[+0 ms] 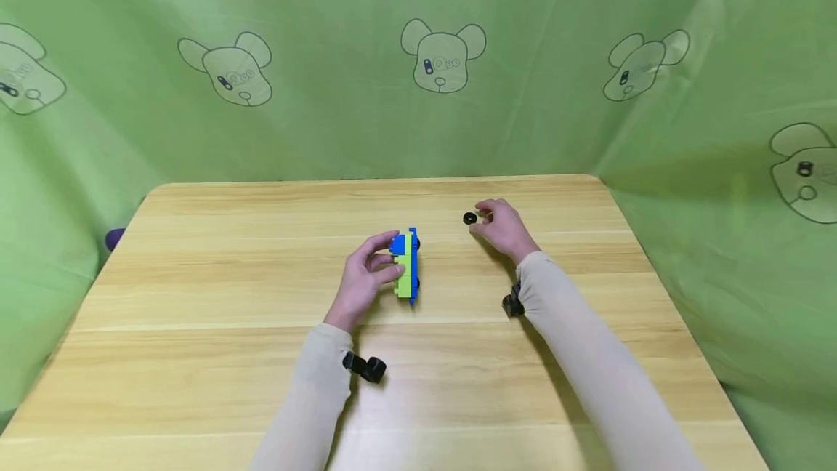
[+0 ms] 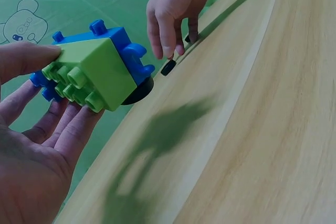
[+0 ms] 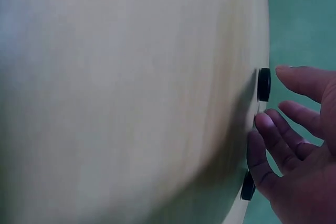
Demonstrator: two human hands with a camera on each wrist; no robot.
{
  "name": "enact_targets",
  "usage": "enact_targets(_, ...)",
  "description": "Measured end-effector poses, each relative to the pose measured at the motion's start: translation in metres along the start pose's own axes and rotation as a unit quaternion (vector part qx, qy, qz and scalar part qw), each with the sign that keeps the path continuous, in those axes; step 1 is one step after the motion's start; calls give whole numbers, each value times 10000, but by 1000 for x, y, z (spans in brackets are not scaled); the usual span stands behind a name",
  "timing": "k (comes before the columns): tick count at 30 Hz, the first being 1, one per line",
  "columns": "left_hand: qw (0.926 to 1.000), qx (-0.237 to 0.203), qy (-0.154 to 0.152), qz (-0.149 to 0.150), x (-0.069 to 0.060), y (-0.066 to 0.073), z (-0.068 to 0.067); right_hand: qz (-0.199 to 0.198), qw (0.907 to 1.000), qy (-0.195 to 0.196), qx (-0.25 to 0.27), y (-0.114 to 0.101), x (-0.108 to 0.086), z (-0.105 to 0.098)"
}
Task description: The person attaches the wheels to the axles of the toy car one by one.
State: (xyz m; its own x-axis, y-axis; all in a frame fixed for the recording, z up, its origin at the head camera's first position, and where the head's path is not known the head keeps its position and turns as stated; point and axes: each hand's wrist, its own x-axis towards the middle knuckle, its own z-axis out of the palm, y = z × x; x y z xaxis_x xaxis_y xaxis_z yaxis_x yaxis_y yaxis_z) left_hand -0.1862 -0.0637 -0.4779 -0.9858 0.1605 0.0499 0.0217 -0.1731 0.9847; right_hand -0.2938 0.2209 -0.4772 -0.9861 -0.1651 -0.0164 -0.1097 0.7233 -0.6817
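Note:
My left hand (image 1: 362, 278) grips a toy block car (image 1: 405, 267) above the table, thumb on one side and fingers on the other. Its body is lime green and blue, with studs (image 2: 77, 77) facing the palm in the left wrist view. Dark wheels show along its far side, one black wheel (image 2: 139, 92) under the blue base. To the right, my right hand (image 1: 503, 227) reaches down beside a loose black wheel (image 1: 469, 218), its thumb and fingers spread apart with nothing between them. The right wrist view shows a second black wheel (image 3: 248, 184), partly hidden behind the fingers.
A light wood table (image 1: 261, 376) lies under both hands, its far edge close behind the loose wheels. Green curtain (image 1: 340, 129) with bear drawings hangs around it. A black camera sits at each wrist. Something purple (image 1: 114, 239) shows past the table's left edge.

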Motion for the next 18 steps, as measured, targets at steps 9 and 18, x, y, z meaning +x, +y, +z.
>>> enact_targets(9,9999,-77,78,-102,-2,-1,-2,124,9981,-199,-573,-5,5,9)
enact_targets(18,9999,-67,86,-68,1,-1,1,5,9985,-115,-538,-3,6,6)
